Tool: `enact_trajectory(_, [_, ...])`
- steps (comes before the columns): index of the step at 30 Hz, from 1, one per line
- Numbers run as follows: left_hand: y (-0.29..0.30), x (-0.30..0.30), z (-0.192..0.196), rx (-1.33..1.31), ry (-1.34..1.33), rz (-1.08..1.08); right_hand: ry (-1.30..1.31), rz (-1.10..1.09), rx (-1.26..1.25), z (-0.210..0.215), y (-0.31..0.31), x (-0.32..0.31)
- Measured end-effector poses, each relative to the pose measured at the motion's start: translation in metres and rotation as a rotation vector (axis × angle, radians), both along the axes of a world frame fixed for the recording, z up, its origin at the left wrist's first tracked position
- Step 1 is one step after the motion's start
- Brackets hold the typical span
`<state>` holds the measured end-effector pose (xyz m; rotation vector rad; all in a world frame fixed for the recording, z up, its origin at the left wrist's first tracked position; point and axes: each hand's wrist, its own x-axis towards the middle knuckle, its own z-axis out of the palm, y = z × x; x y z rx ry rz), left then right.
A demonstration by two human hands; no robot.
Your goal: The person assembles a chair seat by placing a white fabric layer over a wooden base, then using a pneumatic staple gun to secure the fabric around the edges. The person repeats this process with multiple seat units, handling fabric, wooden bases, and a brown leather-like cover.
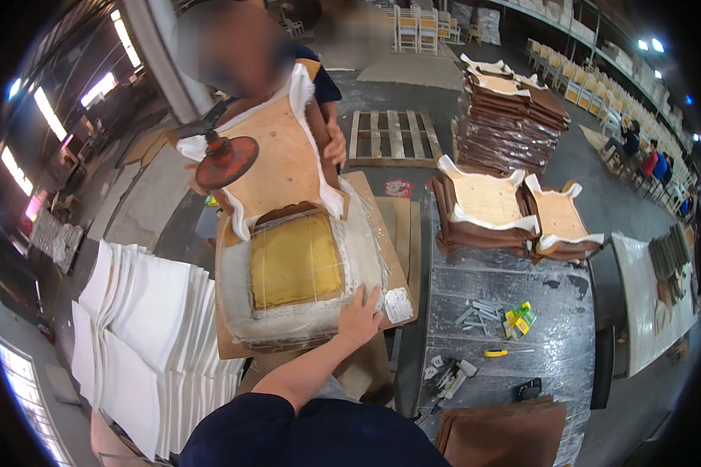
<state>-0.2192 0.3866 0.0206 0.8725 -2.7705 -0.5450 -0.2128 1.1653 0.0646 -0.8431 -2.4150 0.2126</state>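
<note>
My left hand [358,317] lies with fingers apart on the right edge of a whitish, film-wrapped square block [288,321]. A yellow cushion-like square [296,261] sits in the block's middle. My right hand is out of sight. Beyond the block, another person's hand [335,146] holds a tilted seat panel [276,159], with bare wood facing me, white padding at its corners and a brown cover at the side. The panel's near end overhangs the block's far edge. A red disc [227,162] on a post partly hides the panel.
Stacked white sheets [144,311] stand at left. On the film-covered table [514,284] at right are brown seat panels [487,198], metal pieces [481,313], yellow-green packs [519,319], a yellow screwdriver [506,352], a tool [453,379] and brown sheets [502,436]. A pallet [393,136] lies beyond.
</note>
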Motion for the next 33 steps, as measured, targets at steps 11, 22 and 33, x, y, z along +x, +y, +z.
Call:
enact_trajectory(11, [-0.006,0.029,-0.001,0.011,0.047,0.009,-0.585,0.438,0.368,-0.060,-0.088,-0.009])
enact_trajectory(22, [-0.009,0.051,0.005,0.036,0.088,-0.055,-0.761,0.435,0.616,-0.006,-0.076,-0.038])
enact_trajectory(33, [-0.026,0.107,0.023,0.108,-0.094,-0.142,0.052,0.446,-0.248,0.162,-0.130,-0.069])
